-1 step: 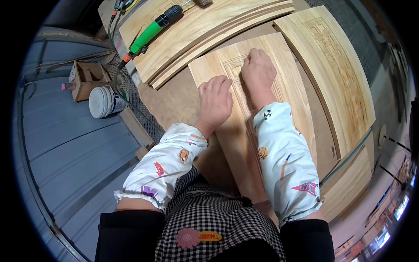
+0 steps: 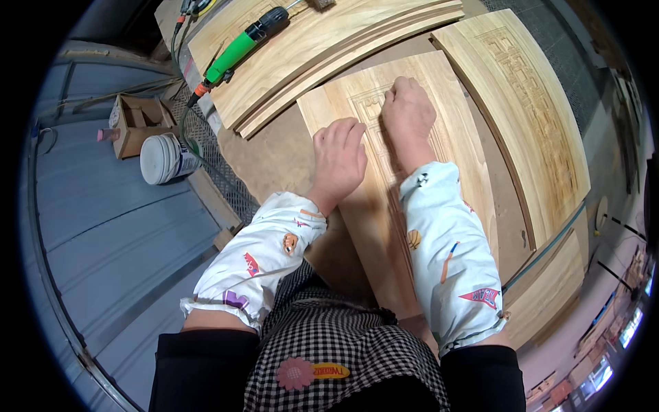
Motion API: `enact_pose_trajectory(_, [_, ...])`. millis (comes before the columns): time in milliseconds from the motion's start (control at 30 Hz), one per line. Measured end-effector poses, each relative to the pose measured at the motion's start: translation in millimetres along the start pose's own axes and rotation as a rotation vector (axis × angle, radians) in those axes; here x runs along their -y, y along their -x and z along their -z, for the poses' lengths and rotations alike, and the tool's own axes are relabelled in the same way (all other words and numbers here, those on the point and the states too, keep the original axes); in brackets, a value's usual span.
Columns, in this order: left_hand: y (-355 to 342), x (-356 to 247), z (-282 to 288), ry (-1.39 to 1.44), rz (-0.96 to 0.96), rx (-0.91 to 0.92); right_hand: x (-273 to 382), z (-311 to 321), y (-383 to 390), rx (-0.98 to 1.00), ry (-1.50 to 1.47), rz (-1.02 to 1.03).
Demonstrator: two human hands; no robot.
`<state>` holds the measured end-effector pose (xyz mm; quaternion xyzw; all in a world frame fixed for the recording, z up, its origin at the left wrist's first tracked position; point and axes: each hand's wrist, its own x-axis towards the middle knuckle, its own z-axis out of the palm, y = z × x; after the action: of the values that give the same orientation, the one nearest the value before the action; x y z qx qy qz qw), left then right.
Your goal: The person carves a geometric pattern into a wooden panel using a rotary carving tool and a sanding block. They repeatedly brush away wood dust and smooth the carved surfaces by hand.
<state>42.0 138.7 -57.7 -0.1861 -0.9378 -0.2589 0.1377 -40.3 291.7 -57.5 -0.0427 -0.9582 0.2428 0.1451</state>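
A pale wooden panel point(image 2: 469, 158) with a carved geometric border lies below my hands. My left hand point(image 2: 340, 154) rests on its left part, fingers loosely bent and slightly apart, with nothing visible in them. My right hand point(image 2: 408, 113) is curled down on the carved border near the upper middle, fingertips tucked under; whatever it may hold is hidden. Both forearms wear white printed sleeve covers.
Stacked panels point(image 2: 295, 69) at the top carry a green-and-black power tool point(image 2: 233, 55) with a hose. Another carved panel point(image 2: 522, 123) lies at right. A white bucket point(image 2: 156, 161), wooden box point(image 2: 130, 130) and wire mesh point(image 2: 226, 185) are at left.
My right hand has shifted very slightly to the right. Everything else looks the same.
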Motion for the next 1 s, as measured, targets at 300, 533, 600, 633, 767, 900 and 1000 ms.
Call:
enact_pose_trajectory(300, [1, 1, 2, 0.027, 0.025, 0.028, 4, 0, -1, 0.021, -0.011, -0.036])
enact_pose_trajectory(533, [3, 9, -6, 0.014, 0.016, -0.020, 31, 9, 42, 0.189, -0.169, -0.094])
enact_pose_trajectory(600, [3, 10, -9, 0.018, 0.030, -0.025, 33, -2, 41, 0.083, -0.126, -0.028])
enact_pose_trajectory(633, [2, 12, -10, 0.020, 0.037, -0.028, 35, -8, 38, 0.029, -0.104, 0.005])
enact_pose_trajectory(767, [4, 12, -10, 0.016, 0.122, -0.059, 38, -26, 18, -0.010, -0.083, 0.050])
enact_pose_trajectory(900, [10, 14, -9, 0.027, 0.156, -0.110, 33, -15, 33, 0.064, -0.082, 0.019])
enact_pose_trajectory(1000, [6, 15, -8, 0.029, 0.140, -0.118, 38, -14, 24, 0.032, -0.081, 0.088])
